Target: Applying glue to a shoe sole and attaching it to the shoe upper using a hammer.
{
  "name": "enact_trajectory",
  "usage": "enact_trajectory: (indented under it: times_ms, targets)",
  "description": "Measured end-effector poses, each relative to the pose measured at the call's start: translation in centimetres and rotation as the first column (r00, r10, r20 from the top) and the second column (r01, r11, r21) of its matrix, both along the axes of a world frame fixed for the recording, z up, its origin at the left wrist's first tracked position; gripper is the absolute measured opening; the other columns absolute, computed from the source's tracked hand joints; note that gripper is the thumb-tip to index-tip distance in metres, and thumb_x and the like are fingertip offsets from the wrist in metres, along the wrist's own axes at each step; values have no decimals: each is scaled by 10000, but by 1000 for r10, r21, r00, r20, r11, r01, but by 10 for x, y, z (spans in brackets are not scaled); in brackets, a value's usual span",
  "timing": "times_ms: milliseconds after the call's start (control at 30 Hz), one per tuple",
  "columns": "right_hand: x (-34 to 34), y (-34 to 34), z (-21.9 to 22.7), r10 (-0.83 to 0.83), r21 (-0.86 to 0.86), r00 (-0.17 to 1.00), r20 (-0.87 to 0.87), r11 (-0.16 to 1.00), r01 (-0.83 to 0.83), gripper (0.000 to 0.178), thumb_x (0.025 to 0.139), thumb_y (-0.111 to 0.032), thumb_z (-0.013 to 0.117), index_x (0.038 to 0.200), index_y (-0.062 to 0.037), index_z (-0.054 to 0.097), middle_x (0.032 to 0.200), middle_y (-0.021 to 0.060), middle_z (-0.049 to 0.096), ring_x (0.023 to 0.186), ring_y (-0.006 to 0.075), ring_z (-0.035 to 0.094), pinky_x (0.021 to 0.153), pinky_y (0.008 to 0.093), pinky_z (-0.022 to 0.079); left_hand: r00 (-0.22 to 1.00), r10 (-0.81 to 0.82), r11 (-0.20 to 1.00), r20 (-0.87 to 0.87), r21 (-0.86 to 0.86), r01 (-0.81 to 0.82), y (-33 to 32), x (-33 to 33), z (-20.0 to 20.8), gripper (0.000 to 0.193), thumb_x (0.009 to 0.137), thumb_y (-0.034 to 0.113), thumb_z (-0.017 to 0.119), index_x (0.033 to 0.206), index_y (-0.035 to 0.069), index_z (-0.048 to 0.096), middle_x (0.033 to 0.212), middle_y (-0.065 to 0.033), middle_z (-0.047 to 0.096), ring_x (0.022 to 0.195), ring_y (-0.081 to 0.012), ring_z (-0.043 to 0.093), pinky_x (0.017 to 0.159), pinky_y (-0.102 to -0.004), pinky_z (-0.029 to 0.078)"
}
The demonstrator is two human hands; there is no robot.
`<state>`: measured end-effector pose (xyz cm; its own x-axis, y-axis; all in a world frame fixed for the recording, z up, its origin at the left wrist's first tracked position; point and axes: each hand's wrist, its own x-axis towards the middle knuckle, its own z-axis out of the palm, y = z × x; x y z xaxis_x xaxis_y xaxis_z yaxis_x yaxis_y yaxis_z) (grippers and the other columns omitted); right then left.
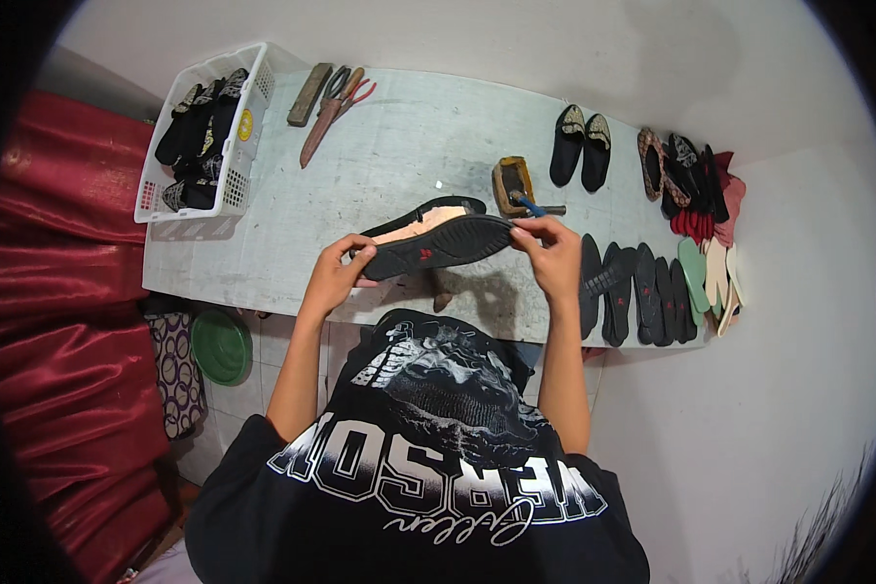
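A black shoe sole [436, 249] with ridged tread and a small red mark is stretched between my two hands, above the table's near edge. My left hand [339, 277] is closed on its left end, thumb on the tread side. The right end is pinched by my right hand [552, 255]. Just behind the sole is a black shoe upper [459, 203] with a peach-coloured underside showing; the sole hides its near side, and whether it is held or resting I cannot tell. Beyond my right hand sits a worn yellow-brown box [513, 183] with a blue-handled brush or tool [528, 203].
A white basket [236, 173] of black patterned shoes stands at far left. Pliers [358, 97], a sheathed knife [323, 127] and a block [310, 94] lie nearby. Finished-looking black shoes [582, 151] stand at back right. Several black soles [644, 292] line the right edge beside green insoles [692, 275].
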<state>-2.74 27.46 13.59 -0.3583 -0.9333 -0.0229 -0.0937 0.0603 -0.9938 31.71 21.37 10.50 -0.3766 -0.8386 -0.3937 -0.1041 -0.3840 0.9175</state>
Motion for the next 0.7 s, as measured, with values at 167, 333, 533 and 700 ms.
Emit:
enact_trajectory:
  times_ms: [167, 333, 533, 700]
  targets:
    - [23, -51, -33, 28, 78, 999, 24, 997, -30, 137, 887, -27, 775, 998, 54, 773, 816, 113, 756, 684, 142, 724, 627, 261, 583, 974, 173, 984, 145, 20, -178, -11, 16, -26, 254, 1025, 167, 670, 1182, -29, 705, 1152, -110, 653, 860, -188, 703, 698, -321, 679]
    - [29, -65, -53, 31, 200, 968, -248, 980, 20, 149, 859, -70, 789, 966, 33, 782, 739, 121, 746, 637, 165, 712, 599, 309, 551, 957, 235, 972, 169, -39, -232, -13, 24, -63, 250, 1002, 122, 685, 1198, -31, 709, 1176, -119, 664, 856, -191, 716, 693, -324, 677]
    - [33, -58, -54, 14, 28, 874, -486, 1000, -1, 127, 890, -96, 776, 955, 12, 764, 930, 122, 759, 806, 203, 745, 697, 307, 564, 931, 246, 969, 269, -44, -244, -13, 21, -65, 354, 912, 143, 794, 1216, -19, 709, 1177, -130, 668, 870, -191, 724, 688, -325, 660]
    - [31, -55, -58, 18, 7, 917, -399, 1000, -16, 126, 872, -73, 775, 957, 17, 746, 925, 155, 754, 864, 288, 754, 766, 386, 561, 848, 163, 934, 504, -356, 32, -5, 9, -38, 619, 706, 155, 948, 1265, 38, 710, 1187, -131, 646, 953, -237, 714, 805, -348, 629]
